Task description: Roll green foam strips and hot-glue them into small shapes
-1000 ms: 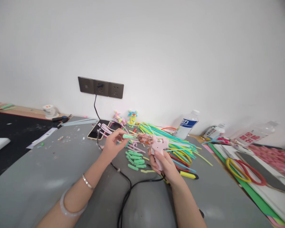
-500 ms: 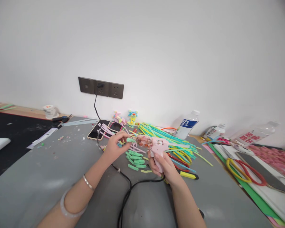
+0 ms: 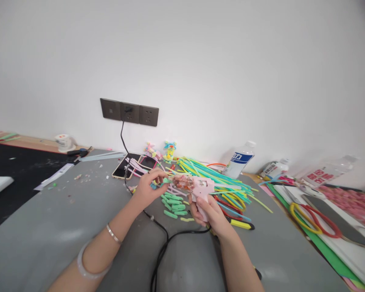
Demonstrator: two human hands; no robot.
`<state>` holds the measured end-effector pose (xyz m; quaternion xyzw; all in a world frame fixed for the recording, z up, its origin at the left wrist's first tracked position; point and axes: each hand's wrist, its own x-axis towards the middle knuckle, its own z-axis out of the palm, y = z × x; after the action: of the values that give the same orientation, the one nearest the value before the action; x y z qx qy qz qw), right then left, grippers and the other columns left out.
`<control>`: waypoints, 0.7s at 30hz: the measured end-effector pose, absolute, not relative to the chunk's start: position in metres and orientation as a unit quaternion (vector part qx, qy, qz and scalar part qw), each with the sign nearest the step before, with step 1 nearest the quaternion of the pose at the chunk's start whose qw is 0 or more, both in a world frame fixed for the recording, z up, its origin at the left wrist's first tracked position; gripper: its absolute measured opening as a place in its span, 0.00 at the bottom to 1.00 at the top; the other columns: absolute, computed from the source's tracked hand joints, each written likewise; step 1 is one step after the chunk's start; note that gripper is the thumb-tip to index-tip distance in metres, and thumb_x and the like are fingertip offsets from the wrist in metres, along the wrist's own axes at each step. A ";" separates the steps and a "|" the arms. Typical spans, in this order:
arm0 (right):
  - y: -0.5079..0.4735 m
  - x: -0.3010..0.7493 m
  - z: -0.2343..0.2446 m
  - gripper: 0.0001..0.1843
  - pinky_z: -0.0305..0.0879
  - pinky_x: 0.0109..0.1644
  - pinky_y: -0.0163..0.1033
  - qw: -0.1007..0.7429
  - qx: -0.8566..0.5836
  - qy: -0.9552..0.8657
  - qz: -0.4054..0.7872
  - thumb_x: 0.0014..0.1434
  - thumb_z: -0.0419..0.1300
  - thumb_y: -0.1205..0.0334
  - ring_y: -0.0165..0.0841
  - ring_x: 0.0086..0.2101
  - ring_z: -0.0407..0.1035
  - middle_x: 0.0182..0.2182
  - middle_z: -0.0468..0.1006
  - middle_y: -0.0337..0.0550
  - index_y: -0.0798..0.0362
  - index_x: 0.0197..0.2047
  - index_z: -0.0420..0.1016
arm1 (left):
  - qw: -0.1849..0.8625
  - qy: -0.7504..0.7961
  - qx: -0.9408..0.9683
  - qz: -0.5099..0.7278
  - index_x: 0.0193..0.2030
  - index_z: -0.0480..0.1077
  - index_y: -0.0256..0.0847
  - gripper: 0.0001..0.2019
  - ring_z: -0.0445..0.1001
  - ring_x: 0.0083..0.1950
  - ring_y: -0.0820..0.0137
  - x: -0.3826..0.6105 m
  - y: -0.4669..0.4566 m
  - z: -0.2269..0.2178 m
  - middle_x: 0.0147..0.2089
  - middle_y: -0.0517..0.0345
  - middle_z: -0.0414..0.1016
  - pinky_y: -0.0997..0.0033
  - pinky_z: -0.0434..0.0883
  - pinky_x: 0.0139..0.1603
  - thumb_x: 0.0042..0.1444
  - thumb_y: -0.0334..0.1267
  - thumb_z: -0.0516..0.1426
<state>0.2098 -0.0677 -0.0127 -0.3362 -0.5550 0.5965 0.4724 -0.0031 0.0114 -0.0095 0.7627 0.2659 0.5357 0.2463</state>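
Note:
My right hand [image 3: 207, 211] is closed round the grip of a pink hot glue gun [image 3: 197, 187], whose nozzle points left. My left hand [image 3: 148, 185] pinches a small green pipe-cleaner piece [image 3: 165, 181] right at the nozzle tip. Both hands hover just above a grey mat [image 3: 79, 219]. Under them lie several short green pieces [image 3: 173, 202]. The gun's black cord [image 3: 164, 243] runs down toward me.
A heap of long coloured pipe cleaners [image 3: 222, 180] lies behind the gun. Two phones [image 3: 130, 165], small figures [image 3: 169, 151] and a wall socket [image 3: 129, 112] are at the back. A water bottle [image 3: 240, 159], red and yellow rings [image 3: 310, 217] and paper sheets are on the right.
The glue gun's nozzle has moved left to meet the green piece. My left hand has drawn that piece down and in toward the nozzle.

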 end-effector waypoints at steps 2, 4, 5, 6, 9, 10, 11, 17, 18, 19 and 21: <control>-0.067 0.210 -0.013 0.21 0.41 0.16 0.29 0.472 -0.337 -0.558 0.594 0.62 0.56 0.43 0.21 0.13 0.48 0.15 0.58 0.28 0.55 0.36 0.66 | 0.245 0.263 0.761 0.540 0.37 0.70 0.39 0.06 0.67 0.32 0.73 -0.003 0.012 -0.009 0.32 0.59 0.70 0.75 0.64 0.33 0.52 0.28 0.59; -0.067 0.210 -0.013 0.21 0.41 0.16 0.29 0.472 -0.336 -0.559 0.593 0.62 0.56 0.43 0.21 0.13 0.48 0.15 0.58 0.28 0.56 0.36 0.66 | 0.246 0.263 0.761 0.540 0.37 0.70 0.39 0.06 0.66 0.32 0.73 -0.003 0.012 -0.009 0.32 0.59 0.70 0.75 0.64 0.33 0.52 0.27 0.59; -0.067 0.210 -0.013 0.21 0.41 0.17 0.29 0.472 -0.334 -0.559 0.594 0.62 0.56 0.43 0.20 0.13 0.48 0.16 0.58 0.28 0.56 0.36 0.67 | 0.247 0.263 0.761 0.539 0.37 0.70 0.39 0.06 0.66 0.32 0.73 -0.003 0.012 -0.009 0.33 0.59 0.70 0.75 0.65 0.33 0.52 0.27 0.58; -0.067 0.211 -0.013 0.21 0.41 0.17 0.29 0.472 -0.331 -0.560 0.595 0.63 0.56 0.44 0.20 0.13 0.48 0.16 0.58 0.28 0.56 0.36 0.67 | 0.248 0.264 0.760 0.539 0.37 0.70 0.39 0.06 0.66 0.32 0.73 -0.003 0.012 -0.009 0.33 0.59 0.70 0.75 0.65 0.33 0.52 0.27 0.58; -0.067 0.212 -0.014 0.20 0.42 0.17 0.29 0.472 -0.325 -0.562 0.596 0.64 0.55 0.45 0.20 0.14 0.48 0.16 0.58 0.28 0.56 0.37 0.67 | 0.247 0.266 0.758 0.542 0.37 0.70 0.39 0.06 0.66 0.32 0.73 -0.004 0.012 -0.009 0.33 0.59 0.69 0.75 0.65 0.33 0.52 0.27 0.58; -0.066 0.212 -0.015 0.19 0.42 0.17 0.29 0.473 -0.324 -0.562 0.597 0.64 0.55 0.46 0.20 0.14 0.49 0.16 0.59 0.28 0.56 0.37 0.67 | 0.245 0.267 0.758 0.542 0.37 0.70 0.39 0.06 0.66 0.32 0.73 -0.004 0.012 -0.009 0.33 0.59 0.69 0.75 0.65 0.33 0.52 0.27 0.58; -0.066 0.213 -0.015 0.19 0.42 0.17 0.29 0.474 -0.323 -0.561 0.597 0.64 0.55 0.46 0.20 0.14 0.49 0.16 0.59 0.29 0.56 0.37 0.67 | 0.243 0.268 0.758 0.542 0.37 0.70 0.39 0.06 0.66 0.32 0.73 -0.004 0.012 -0.009 0.33 0.59 0.69 0.75 0.65 0.33 0.52 0.27 0.59; -0.065 0.213 -0.015 0.19 0.42 0.16 0.29 0.481 -0.320 -0.560 0.594 0.64 0.55 0.46 0.20 0.13 0.49 0.16 0.59 0.28 0.56 0.37 0.67 | 0.243 0.275 0.754 0.545 0.36 0.70 0.40 0.05 0.68 0.33 0.73 -0.005 0.011 -0.008 0.34 0.59 0.70 0.75 0.65 0.33 0.53 0.28 0.58; -0.065 0.213 -0.015 0.19 0.42 0.16 0.29 0.481 -0.320 -0.561 0.593 0.64 0.55 0.46 0.20 0.14 0.49 0.16 0.59 0.29 0.56 0.37 0.67 | 0.243 0.277 0.752 0.546 0.36 0.70 0.39 0.05 0.69 0.33 0.72 -0.005 0.011 -0.008 0.34 0.58 0.70 0.75 0.65 0.33 0.53 0.28 0.58; -0.065 0.213 -0.014 0.19 0.42 0.16 0.29 0.482 -0.319 -0.561 0.592 0.64 0.55 0.45 0.21 0.14 0.49 0.16 0.59 0.29 0.56 0.37 0.67 | 0.243 0.279 0.751 0.547 0.36 0.70 0.39 0.04 0.70 0.34 0.72 -0.005 0.011 -0.008 0.34 0.58 0.70 0.75 0.66 0.33 0.54 0.29 0.58; -0.065 0.213 -0.014 0.19 0.42 0.16 0.29 0.482 -0.318 -0.563 0.591 0.64 0.55 0.45 0.21 0.13 0.49 0.16 0.59 0.29 0.56 0.37 0.67 | 0.244 0.278 0.749 0.549 0.36 0.70 0.39 0.04 0.70 0.34 0.71 -0.005 0.011 -0.008 0.34 0.58 0.70 0.74 0.66 0.33 0.54 0.29 0.58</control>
<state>0.2133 -0.0650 -0.0143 -0.3176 -0.5632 0.5912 0.4822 -0.0052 0.0112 -0.0084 0.7491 0.2784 0.5493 0.2440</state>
